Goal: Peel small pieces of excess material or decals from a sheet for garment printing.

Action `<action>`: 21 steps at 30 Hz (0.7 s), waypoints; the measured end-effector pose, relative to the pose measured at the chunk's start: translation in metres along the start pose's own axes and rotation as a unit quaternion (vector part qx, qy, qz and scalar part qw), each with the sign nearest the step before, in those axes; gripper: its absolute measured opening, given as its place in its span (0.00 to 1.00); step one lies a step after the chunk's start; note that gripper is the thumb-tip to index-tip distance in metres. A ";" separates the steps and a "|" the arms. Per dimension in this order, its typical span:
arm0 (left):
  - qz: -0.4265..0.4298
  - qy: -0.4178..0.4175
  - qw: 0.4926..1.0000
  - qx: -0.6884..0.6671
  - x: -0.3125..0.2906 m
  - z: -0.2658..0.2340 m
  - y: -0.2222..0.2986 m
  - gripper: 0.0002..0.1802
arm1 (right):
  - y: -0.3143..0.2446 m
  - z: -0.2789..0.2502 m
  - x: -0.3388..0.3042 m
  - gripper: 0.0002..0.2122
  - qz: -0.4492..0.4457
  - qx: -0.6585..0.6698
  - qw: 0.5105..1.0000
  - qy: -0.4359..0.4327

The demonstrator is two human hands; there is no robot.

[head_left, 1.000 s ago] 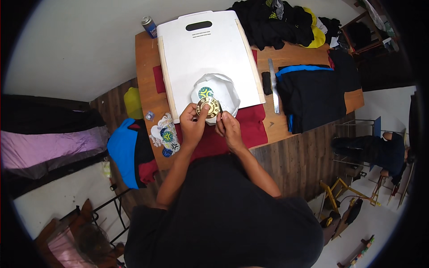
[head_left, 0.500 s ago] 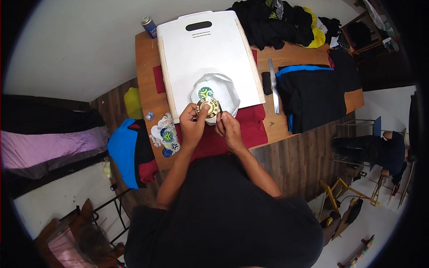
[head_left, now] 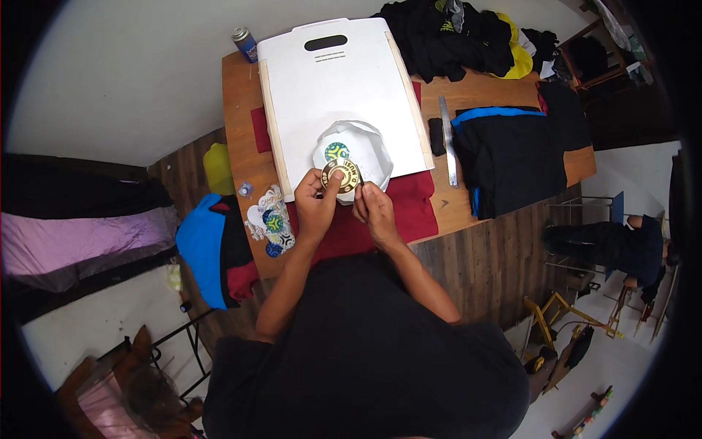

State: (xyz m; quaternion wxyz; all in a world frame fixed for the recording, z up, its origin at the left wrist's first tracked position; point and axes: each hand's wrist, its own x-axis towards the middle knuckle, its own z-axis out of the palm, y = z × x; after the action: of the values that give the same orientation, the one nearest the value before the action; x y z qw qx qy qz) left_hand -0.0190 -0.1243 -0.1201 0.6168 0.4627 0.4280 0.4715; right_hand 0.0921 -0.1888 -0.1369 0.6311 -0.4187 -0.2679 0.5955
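two bare hands are up close over the table (head_left: 239, 95), and here is the work between them: a round badge (head_left: 350, 178), dark brown and gold, held above a crumpled white dish (head_left: 375, 146). the left hand (head_left: 316, 207) has it firmly, thumb pressed across its face, fingers tucked behind. over on the right, the right hand (head_left: 378, 216) comes in with fingertips drawn together at the badge's right edge; a thin dark sliver shows there, and i cannot tell whether those fingers grip that or the badge itself.

inside the dish, just beyond the badge, lies a round green-and-yellow patch (head_left: 336, 151). the dish sits across the near edge of a big white board (head_left: 329, 88), with maroon cloth (head_left: 409, 205) spread underneath. near left, a cluster of stickers (head_left: 274, 223); far left, a spray can (head_left: 251, 53) stands upright. to the right, a metal ruler (head_left: 447, 143) lies beside folded black garments (head_left: 508, 154).
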 end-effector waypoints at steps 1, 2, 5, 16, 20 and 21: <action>-0.002 0.000 1.000 -0.001 0.000 0.000 0.000 0.07 | 0.000 0.000 0.000 0.15 -0.001 -0.003 1.000 0.002; -0.002 0.000 1.000 -0.001 0.000 0.000 0.001 0.07 | 0.000 0.000 0.000 0.15 -0.001 -0.003 1.000 0.001; -0.002 0.003 1.000 -0.009 0.000 0.001 0.001 0.07 | -0.001 0.000 0.000 0.15 -0.002 0.004 1.000 0.004; -0.013 -0.020 0.999 -0.022 -0.002 -0.005 -0.015 0.06 | -0.006 0.010 0.012 0.06 0.012 -0.011 0.995 0.101; -0.006 -0.024 1.000 -0.014 -0.004 -0.003 -0.007 0.06 | -0.007 0.010 0.014 0.05 0.005 0.010 0.994 0.112; -0.002 -0.018 1.000 -0.020 -0.002 -0.002 -0.006 0.06 | -0.007 0.011 0.014 0.04 0.004 -0.002 0.994 0.113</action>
State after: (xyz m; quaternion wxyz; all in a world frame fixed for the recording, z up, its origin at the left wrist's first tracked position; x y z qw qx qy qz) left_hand -0.0200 -0.1268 -0.1265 0.6343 0.4577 0.4089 0.4701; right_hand 0.0889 -0.1726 -0.1275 0.6540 -0.4856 -0.1946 0.5465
